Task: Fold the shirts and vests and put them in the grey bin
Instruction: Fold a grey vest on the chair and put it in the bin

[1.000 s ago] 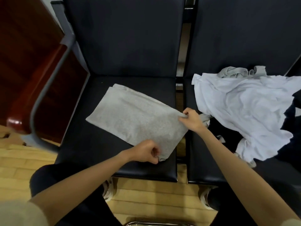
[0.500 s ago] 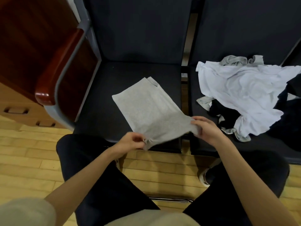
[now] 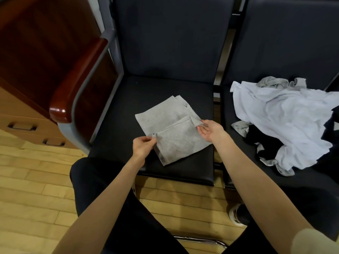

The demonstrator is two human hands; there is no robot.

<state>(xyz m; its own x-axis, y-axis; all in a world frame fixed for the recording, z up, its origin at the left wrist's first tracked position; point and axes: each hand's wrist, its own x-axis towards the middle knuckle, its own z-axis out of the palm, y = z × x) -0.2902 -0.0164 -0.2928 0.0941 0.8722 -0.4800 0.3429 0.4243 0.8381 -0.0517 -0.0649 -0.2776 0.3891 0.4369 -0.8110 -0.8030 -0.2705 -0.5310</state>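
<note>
A grey garment [image 3: 170, 131] lies folded on the black seat [image 3: 128, 107] of the left chair, its near half doubled over the far half. My left hand [image 3: 142, 146] pinches the folded layer's left corner. My right hand [image 3: 210, 130] pinches its right corner, palm up with the other fingers loose. On the right chair's seat lies a heap of unfolded clothes: a white shirt [image 3: 286, 121] on top, grey pieces [image 3: 275, 82] and black pieces [image 3: 264, 143] partly under it. No grey bin is in view.
A red-brown wooden armrest [image 3: 73, 88] on a grey frame borders the left chair. A wooden drawer unit [image 3: 22, 125] stands at the left. Wooden floor [image 3: 27, 189] lies below. My black-trousered knees [image 3: 102, 180] are against the seat's front edge.
Both hands lifted the garment's near edge and carried it away from me, folding the grey cloth in half on the seat. The view tilted downward.
</note>
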